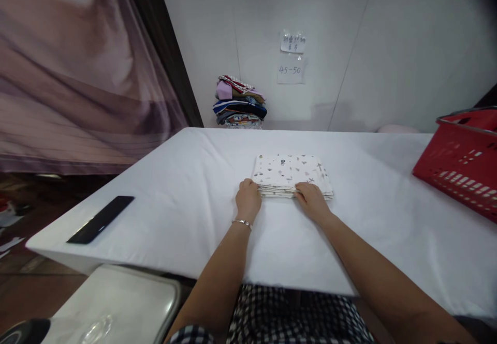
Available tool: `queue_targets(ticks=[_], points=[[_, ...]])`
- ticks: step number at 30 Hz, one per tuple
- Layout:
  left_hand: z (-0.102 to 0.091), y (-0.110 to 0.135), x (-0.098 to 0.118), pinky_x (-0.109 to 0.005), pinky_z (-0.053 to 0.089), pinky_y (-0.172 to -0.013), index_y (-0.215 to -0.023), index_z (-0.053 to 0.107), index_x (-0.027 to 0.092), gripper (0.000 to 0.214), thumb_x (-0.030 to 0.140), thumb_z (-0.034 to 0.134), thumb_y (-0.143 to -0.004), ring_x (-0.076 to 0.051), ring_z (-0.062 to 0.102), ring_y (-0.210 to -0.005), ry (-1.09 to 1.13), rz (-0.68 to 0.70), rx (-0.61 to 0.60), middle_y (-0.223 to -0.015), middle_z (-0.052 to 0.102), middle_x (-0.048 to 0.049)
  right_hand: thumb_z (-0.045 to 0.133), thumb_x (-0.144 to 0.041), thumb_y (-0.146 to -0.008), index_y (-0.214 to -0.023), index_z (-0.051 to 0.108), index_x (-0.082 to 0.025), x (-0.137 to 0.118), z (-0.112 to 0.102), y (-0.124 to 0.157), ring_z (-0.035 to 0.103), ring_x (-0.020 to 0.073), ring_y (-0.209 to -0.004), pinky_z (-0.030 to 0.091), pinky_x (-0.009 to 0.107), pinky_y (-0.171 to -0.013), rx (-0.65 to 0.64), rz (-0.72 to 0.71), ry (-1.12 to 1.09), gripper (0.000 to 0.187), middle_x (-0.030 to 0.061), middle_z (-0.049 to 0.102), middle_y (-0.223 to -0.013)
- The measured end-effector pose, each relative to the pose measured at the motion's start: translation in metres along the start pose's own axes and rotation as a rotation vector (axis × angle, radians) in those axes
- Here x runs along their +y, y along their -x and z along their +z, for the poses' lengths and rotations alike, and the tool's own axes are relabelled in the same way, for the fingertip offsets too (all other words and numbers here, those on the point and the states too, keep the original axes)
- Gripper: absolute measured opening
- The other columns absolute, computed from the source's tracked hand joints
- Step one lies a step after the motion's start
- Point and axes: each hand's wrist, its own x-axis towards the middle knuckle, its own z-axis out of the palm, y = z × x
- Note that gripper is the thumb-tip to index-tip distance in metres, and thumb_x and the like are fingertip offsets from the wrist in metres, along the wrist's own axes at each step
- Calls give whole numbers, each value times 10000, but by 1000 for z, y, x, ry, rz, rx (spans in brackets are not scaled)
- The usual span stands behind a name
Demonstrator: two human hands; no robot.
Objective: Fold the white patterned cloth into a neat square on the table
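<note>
A white cloth with small scattered prints [285, 170] lies folded into a flat, many-layered rectangle on the white-covered table [186, 194]. My left hand [248, 199], with a bracelet at the wrist, is closed on its near left corner. At the near edge, right of the middle, my right hand [312, 200] grips the stacked layers, fingers on top. My thumbs are largely hidden from view.
A red plastic basket [462, 163] stands at the table's right side. Toward the left edge lies a flat black object [101, 220]. Piled fabrics [240, 103] rise behind the far edge, by a wall with paper signs [292, 70]. A white stool-like surface [120, 302] is at lower left.
</note>
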Motion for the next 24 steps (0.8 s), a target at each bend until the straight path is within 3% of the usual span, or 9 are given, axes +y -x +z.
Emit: queue_targets(ticks=[7,12,20,24], points=[[-13,2,-1,-312,473,-789,-782,575,217,169,70,495,-764,-203,495,-1033,45,134,42,-1044,568,-52,426,-254,-918,-990,591,-191,1,-1,0,573,231,-1011,393,385,-902,-15,1,12,190,97,651,-1065],[-21,2,-6,-308,477,-791,-767,568,226,138,96,529,-744,-201,496,-1059,72,96,7,-1045,570,-39,425,-262,-916,-1001,591,-204,3,-1,-1,571,229,-1014,405,383,-892,-26,-6,19,195,92,649,-1069],[-16,1,-12,-289,456,-695,-769,514,220,109,117,530,-738,-177,535,-967,81,41,-55,-999,571,-20,424,-255,-923,-992,575,-198,4,1,0,560,233,-1038,383,387,-912,-45,2,5,175,96,641,-1098],[-17,1,-11,-291,443,-696,-799,505,222,104,130,516,-753,-183,532,-967,52,64,-28,-992,572,-28,425,-256,-920,-995,578,-201,3,0,-1,564,239,-1028,389,397,-903,-43,0,-16,179,100,644,-1086]])
